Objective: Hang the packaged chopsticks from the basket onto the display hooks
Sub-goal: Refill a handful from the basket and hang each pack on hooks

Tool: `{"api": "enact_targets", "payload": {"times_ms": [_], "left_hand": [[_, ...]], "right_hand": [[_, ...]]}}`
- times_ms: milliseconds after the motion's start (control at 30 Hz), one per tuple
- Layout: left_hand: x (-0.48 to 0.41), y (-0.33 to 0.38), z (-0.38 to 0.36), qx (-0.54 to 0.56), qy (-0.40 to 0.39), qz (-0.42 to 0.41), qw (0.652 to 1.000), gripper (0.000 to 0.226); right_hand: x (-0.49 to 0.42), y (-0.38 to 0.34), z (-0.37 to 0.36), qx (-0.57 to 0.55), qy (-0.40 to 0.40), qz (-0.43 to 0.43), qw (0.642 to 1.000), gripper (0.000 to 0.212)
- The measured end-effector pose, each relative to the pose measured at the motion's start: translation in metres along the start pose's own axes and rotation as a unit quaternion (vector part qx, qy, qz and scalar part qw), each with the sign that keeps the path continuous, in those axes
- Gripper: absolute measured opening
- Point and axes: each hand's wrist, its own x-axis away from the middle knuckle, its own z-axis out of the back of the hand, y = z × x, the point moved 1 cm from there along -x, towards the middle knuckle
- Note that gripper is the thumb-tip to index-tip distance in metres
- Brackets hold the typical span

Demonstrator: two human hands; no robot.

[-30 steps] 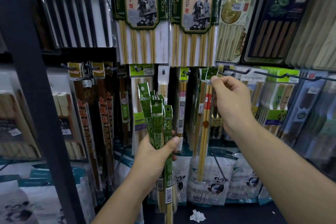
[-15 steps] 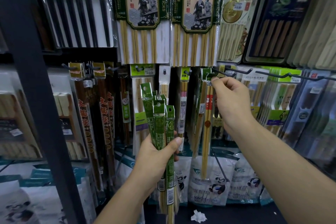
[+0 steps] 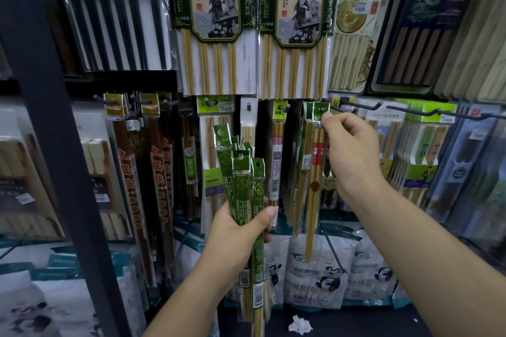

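Note:
My left hand (image 3: 238, 230) grips a bundle of several green-topped chopstick packets (image 3: 241, 180) upright in front of the display. My right hand (image 3: 350, 153) pinches the green header of a single chopstick packet (image 3: 315, 172) at its top, right at the tip of a dark display hook (image 3: 353, 107). The packet hangs straight down below my fingers. Similar green packets (image 3: 308, 128) hang just left of it. I cannot tell whether the header's hole is over the hook. No basket is in view.
Large hot-pot chopstick packs (image 3: 216, 22) hang above. Dark brown chopstick packets (image 3: 158, 172) hang at the left behind a black shelf post (image 3: 54, 145). Empty hook arms (image 3: 438, 112) jut out at the right. Panda-printed bags (image 3: 323, 273) lie below.
My right hand has lifted the single packet slightly, bringing its header up to the hook tip. My left hand has held the bundle nearly still.

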Motion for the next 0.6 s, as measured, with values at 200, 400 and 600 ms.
{"api": "enact_targets", "payload": {"times_ms": [200, 400, 600], "left_hand": [[0.001, -0.001, 0.0, 0.003, 0.002, 0.005, 1.0, 0.013], [0.0, -0.001, 0.0, 0.007, 0.011, 0.007, 1.0, 0.019], [-0.001, 0.002, -0.002, 0.002, 0.015, 0.006, 1.0, 0.014]], "right_hand": [[-0.006, 0.004, 0.0, 0.01, 0.007, 0.003, 1.0, 0.031], [-0.02, 0.024, -0.005, 0.078, 0.028, 0.026, 0.996, 0.033], [-0.027, 0.036, -0.007, 0.139, 0.051, 0.052, 0.988, 0.025]]}}
